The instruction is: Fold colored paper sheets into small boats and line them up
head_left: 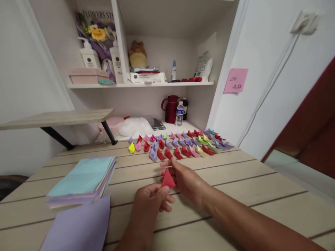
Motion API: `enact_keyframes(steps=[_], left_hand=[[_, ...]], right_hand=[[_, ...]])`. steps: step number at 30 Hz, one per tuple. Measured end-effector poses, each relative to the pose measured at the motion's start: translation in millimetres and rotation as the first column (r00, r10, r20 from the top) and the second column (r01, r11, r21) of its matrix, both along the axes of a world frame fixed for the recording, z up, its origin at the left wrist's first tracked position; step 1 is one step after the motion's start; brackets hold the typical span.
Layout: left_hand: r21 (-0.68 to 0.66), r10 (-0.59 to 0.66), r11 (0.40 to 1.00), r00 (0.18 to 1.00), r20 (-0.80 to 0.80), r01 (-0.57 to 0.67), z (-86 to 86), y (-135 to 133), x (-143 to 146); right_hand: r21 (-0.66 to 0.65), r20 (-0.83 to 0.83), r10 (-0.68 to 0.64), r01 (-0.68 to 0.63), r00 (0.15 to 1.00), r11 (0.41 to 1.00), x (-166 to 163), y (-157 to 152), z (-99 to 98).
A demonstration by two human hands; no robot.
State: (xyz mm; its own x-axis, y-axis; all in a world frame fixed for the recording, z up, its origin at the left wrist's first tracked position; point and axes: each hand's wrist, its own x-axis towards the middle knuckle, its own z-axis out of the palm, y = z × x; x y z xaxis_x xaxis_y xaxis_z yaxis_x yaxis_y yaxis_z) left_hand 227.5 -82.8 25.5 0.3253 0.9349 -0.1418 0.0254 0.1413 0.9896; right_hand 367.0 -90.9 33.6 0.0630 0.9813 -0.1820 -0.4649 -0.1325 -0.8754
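Note:
My left hand (153, 200) pinches a red folded paper triangle (168, 179) by its lower edge, between thumb and fingers. Just behind and to the right of it is my right hand (184, 177), fingers stretched out and apart; whether they touch the paper, I cannot tell. Beyond both hands, several rows of small folded paper boats (169, 153) in red, purple, pink, yellow and green stand on the wooden table (235, 188).
On the left lies a stack of coloured paper (83, 176), with a purple sheet (78, 226) in front. A small raised shelf (57, 118) stands behind them. Farther back are a dark red jug (171, 109), a water bottle (179, 115) and a white plastic bag (134, 126).

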Motion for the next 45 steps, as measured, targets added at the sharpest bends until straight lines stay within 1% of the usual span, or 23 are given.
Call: enact_keyframes(steps=[2,4,7,9,12,17,22,25,28,31,33,35,36,38,41,42,43,45], left_hand=[[-0.032,0.037,0.999,0.999,0.039,-0.036,-6.6,14.8,5.0],[-0.062,0.076,0.996,0.995,0.07,-0.071,-13.5,25.7,6.5],[-0.09,0.102,0.992,0.99,0.101,-0.093,-22.1,34.1,5.4],[-0.109,0.088,0.991,0.99,0.115,-0.075,-25.6,35.1,4.1],[-0.13,0.081,0.99,0.987,0.141,-0.063,-26.4,32.8,3.5],[-0.159,0.093,0.985,0.989,0.113,-0.075,-20.4,27.7,5.7],[-0.166,0.074,0.984,0.993,0.091,-0.058,-17.2,25.4,6.8],[-0.165,0.068,0.985,0.994,0.085,-0.053,-17.0,23.9,7.4],[-0.138,0.047,0.99,0.997,0.068,-0.037,-18.0,21.1,8.9],[-0.103,0.025,0.995,0.997,0.073,-0.017,-20.5,17.6,9.6],[-0.086,0.011,0.996,0.995,0.096,-0.002,-22.5,16.4,8.5],[-0.081,0.015,0.997,0.992,0.124,-0.005,-24.6,17.3,6.3],[-0.08,0.033,0.997,0.99,0.135,-0.022,-25.7,18.6,5.0],[-0.065,0.095,0.994,0.984,0.153,-0.086,-28.1,22.4,3.2],[-0.016,0.212,0.977,0.958,0.192,-0.213,-31.7,28.1,3.4],[-0.004,0.234,0.971,0.95,0.207,-0.238,-32.6,29.3,4.1],[0.003,0.241,0.969,0.945,0.222,-0.248,-33.4,30.0,5.0],[0.005,0.217,0.974,0.943,0.251,-0.225,-34.4,30.3,6.9]], right_hand=[[-0.034,-0.072,0.087,-0.089,0.994,0.995,-2.9,12.0,-8.8],[-0.016,-0.136,0.12,-0.123,0.983,0.992,-5.2,16.6,-17.5],[0.095,-0.132,0.171,-0.16,0.976,0.983,-6.3,15.2,-26.8],[0.17,-0.105,0.209,-0.19,0.972,0.967,-6.1,12.4,-30.8],[0.224,-0.123,0.186,-0.155,0.975,0.962,-6.2,10.3,-35.7],[0.225,-0.113,0.125,-0.097,0.986,0.969,-7.3,11.5,-40.3],[0.267,-0.129,0.135,-0.097,0.982,0.959,-8.9,10.8,-40.8],[0.29,-0.096,0.142,-0.109,0.985,0.951,-7.0,10.9,-43.0],[0.285,-0.022,0.112,-0.101,0.993,0.953,-5.0,11.2,-43.5],[0.262,-0.034,0.127,-0.114,0.991,0.958,-3.9,11.2,-40.3],[0.219,-0.067,0.077,-0.061,0.995,0.974,-1.8,11.4,-37.1],[0.17,-0.089,-0.019,0.034,0.996,0.985,2.4,12.2,-33.9],[0.155,-0.099,-0.054,0.069,0.994,0.986,5.1,12.6,-32.7],[0.137,-0.116,-0.072,0.088,0.991,0.987,10.2,13.1,-31.1],[0.123,-0.09,-0.037,0.048,0.995,0.991,14.1,12.6,-31.2],[0.119,-0.07,-0.021,0.03,0.997,0.992,14.1,12.0,-31.4],[0.114,-0.048,-0.006,0.011,0.999,0.993,13.6,11.4,-31.5],[0.1,-0.014,0.019,-0.017,1.0,0.995,11.7,10.0,-31.1]])
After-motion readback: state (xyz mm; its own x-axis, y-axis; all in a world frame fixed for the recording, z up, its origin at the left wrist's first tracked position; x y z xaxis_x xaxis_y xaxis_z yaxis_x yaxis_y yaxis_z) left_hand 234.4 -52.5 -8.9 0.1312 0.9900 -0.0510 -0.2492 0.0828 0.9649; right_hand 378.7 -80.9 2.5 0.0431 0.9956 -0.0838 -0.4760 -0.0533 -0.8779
